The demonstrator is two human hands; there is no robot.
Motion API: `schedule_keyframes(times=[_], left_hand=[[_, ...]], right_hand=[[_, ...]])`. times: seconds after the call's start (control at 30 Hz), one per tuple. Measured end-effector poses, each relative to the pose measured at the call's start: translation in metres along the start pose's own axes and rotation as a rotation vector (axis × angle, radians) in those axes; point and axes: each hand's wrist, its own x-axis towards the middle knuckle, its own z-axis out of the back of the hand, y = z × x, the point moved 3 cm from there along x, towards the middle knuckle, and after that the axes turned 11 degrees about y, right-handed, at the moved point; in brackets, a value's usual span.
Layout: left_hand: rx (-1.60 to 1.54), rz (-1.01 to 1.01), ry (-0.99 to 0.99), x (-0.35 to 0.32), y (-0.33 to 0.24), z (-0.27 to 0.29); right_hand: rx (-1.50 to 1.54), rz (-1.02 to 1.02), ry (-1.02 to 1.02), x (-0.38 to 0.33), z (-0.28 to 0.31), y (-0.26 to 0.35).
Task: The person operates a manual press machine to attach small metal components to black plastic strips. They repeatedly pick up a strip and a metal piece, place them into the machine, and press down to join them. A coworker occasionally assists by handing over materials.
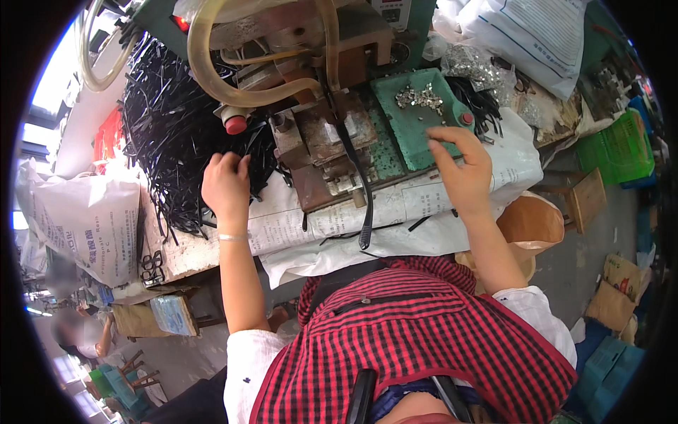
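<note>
A long black plastic strip (355, 166), shaped like a spectacle arm, lies across the metal fixture (332, 131) of a bench machine, its ribbed end hanging toward me. Neither hand touches it. My left hand (226, 185) is at the near right side of a big heap of similar black strips (166, 134), fingers curled in; what they hold, if anything, is hidden. Over the right edge of a green tray (406, 138) is my right hand (465, 169), thumb and forefinger nearly together. Anything between them is too small to make out. Small shiny metal pieces (421, 99) lie in the tray.
Two red buttons (235, 125) (466, 119) flank the fixture. A thick clear hose (212, 85) loops above it. White printed sacking (417, 201) covers the bench's front edge. Right of my arm stands an open brown bag (531, 220); a full white sack (522, 39) lies behind.
</note>
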Motion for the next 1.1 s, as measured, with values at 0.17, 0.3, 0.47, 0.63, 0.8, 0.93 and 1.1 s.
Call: schedule_keyframes(times=[0.17, 0.3, 0.47, 0.63, 0.8, 0.93, 1.1], left_hand=[[-0.245, 0.078, 0.006, -0.012, 0.028, -0.002], [-1.156, 0.158, 0.259, -0.043, 0.025, -0.015], [-1.504, 0.095, 0.164, -0.051, -0.033, 0.058], [-1.068, -0.558, -0.457, -0.036, -0.081, 0.153], [-1.264, -0.362, -0.37, 0.002, -0.097, 0.134], [-1.345, -0.424, -0.395, 0.01, -0.098, 0.129], [-0.943, -0.749, -0.454, -0.014, -0.104, 0.119]], right_hand=[[0.193, 0.098, 0.087, 0.051, -0.038, 0.047], [0.224, 0.119, -0.012, 0.067, -0.058, 0.056], [0.073, 0.235, -0.106, 0.068, -0.069, 0.072], [0.16, 0.148, -0.049, 0.068, -0.073, 0.081], [0.298, 0.081, 0.027, 0.069, -0.073, 0.082], [0.403, -0.012, 0.116, 0.073, -0.07, 0.08], [0.451, -0.083, 0.308, 0.053, -0.049, 0.094]])
